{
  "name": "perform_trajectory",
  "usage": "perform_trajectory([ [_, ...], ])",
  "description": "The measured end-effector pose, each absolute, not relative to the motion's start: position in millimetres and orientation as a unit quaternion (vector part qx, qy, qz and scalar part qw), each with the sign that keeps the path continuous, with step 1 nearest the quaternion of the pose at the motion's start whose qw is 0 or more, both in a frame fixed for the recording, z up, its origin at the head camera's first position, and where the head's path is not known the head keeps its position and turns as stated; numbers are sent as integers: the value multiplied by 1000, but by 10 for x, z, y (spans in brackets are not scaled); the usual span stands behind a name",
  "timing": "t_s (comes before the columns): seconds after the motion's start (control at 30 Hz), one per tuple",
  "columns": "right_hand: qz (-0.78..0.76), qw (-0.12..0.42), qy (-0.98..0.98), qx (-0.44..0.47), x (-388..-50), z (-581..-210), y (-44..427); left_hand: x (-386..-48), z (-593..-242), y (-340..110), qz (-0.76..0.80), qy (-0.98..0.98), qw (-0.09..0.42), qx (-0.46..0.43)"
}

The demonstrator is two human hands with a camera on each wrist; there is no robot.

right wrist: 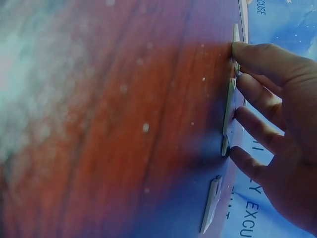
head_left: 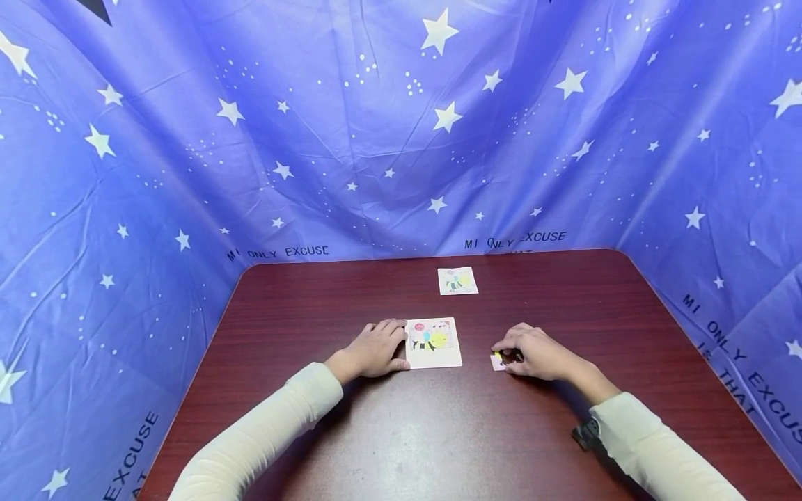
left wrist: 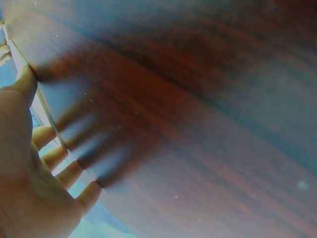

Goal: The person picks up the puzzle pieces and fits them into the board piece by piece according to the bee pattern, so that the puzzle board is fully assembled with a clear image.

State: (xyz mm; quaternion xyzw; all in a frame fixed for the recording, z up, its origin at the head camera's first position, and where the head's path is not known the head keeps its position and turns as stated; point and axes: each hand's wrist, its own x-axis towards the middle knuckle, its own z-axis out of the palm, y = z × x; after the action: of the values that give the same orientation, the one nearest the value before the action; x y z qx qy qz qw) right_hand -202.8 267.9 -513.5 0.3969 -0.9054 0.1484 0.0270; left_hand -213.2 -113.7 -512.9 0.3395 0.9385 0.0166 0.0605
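A white square puzzle board point(head_left: 435, 357) with a bee picture lies near the table's middle; its upper part shows the picture and a plain pale strip runs along the near side. My left hand point(head_left: 378, 350) rests against the board's left edge, fingers and thumb spread. To the right of the board, my right hand point(head_left: 537, 353) pinches a pink and yellow puzzle piece point(head_left: 497, 362) low at the tabletop. Darker pieces sit partly hidden under its fingers. In the right wrist view, another flat piece point(right wrist: 212, 204) lies beside the right hand point(right wrist: 292, 114).
A smaller square card point(head_left: 457, 281) with a similar bee picture lies behind the board, towards the far edge. The dark red wooden table point(head_left: 401, 431) has a blue star-printed curtain point(head_left: 351, 139) round its back and sides. A black band shows at the right sleeve.
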Motion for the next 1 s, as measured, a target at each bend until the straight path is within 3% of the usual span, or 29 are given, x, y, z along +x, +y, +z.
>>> perform_trajectory([
  [0.77,173,82,-894,405,-2112,-5116,2525,-2129,-5126,-1131,16,938,52,342],
  [1.0,180,74,-896,400,-2116,-5072,2361,-2120,-5118,-1133,16,938,54,342],
])
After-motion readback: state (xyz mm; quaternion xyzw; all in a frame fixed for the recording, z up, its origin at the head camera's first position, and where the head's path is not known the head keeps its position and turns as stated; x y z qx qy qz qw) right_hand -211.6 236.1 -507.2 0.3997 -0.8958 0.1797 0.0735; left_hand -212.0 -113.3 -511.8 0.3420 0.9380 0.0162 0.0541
